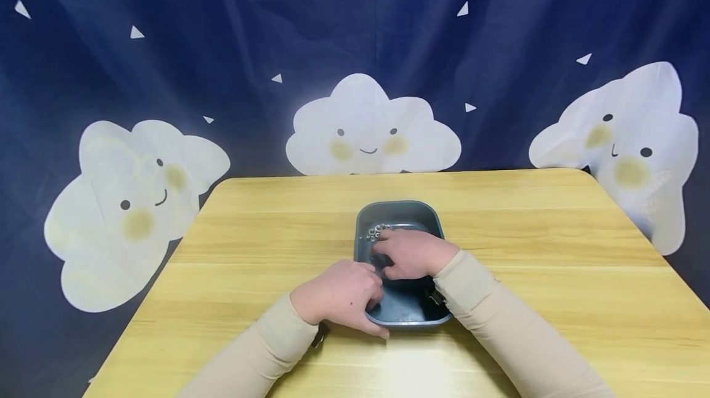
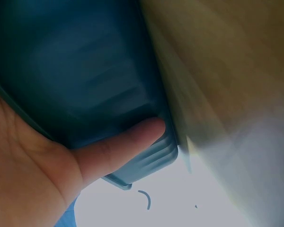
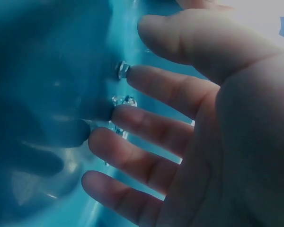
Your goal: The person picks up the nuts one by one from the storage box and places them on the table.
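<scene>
A dark blue-grey plastic tub point(image 1: 407, 324) with rounded corners stands on the table. My left hand point(image 1: 346, 292) grips its near left corner, fingers over the rim and inside, thumb along the outer wall, as the left wrist view shows. Inside the tub, my right hand point(image 1: 417, 253) reaches toward the left wall, palm down. Several small shiny metal nuts point(image 1: 379, 230) lie at that side. In the right wrist view the fingers are loosely extended and spread, with one fingertip right at a nut point(image 3: 123, 69) and others partly covering more nuts.
The tub sits near the middle of a light wooden table point(image 1: 266, 238). Behind the table's far edge hangs a dark blue curtain point(image 1: 322, 28) with white clouds and small triangles. A small black device point(image 1: 320, 334) is at the left wrist.
</scene>
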`<state>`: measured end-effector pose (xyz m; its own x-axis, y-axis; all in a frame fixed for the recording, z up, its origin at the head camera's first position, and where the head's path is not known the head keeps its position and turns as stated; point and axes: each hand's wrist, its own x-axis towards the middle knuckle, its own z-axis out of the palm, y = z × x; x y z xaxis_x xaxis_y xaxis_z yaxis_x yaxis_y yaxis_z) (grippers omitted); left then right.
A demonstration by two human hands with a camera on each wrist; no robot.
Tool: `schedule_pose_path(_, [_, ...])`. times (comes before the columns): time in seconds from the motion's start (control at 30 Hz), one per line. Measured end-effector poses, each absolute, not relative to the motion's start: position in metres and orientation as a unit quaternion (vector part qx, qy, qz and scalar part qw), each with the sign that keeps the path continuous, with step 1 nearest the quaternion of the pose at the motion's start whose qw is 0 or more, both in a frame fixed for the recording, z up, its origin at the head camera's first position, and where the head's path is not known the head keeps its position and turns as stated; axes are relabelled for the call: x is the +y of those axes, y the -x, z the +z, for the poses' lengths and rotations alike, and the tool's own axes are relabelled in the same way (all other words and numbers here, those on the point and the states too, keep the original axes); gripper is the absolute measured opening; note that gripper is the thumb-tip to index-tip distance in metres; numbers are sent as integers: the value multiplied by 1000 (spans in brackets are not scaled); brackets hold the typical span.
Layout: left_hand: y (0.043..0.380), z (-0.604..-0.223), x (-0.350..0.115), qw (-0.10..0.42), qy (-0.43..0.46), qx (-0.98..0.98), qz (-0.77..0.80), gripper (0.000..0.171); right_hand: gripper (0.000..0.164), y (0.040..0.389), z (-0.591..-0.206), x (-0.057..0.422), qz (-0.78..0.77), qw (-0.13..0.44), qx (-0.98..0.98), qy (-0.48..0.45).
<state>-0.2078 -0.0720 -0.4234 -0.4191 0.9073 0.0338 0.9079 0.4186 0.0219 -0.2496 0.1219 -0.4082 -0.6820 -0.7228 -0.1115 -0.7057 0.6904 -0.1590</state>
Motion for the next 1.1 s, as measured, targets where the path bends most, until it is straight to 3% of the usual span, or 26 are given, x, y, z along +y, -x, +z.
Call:
schedule_pose_path(0.47, [208, -422, -72, 10, 541, -841, -16, 58, 16, 249, -409, 127, -72, 61, 905, 414])
schedule_pose_path(1.1, [206, -422, -73, 11, 540, -841, -12, 58, 17, 248, -409, 125, -75, 112, 911, 391])
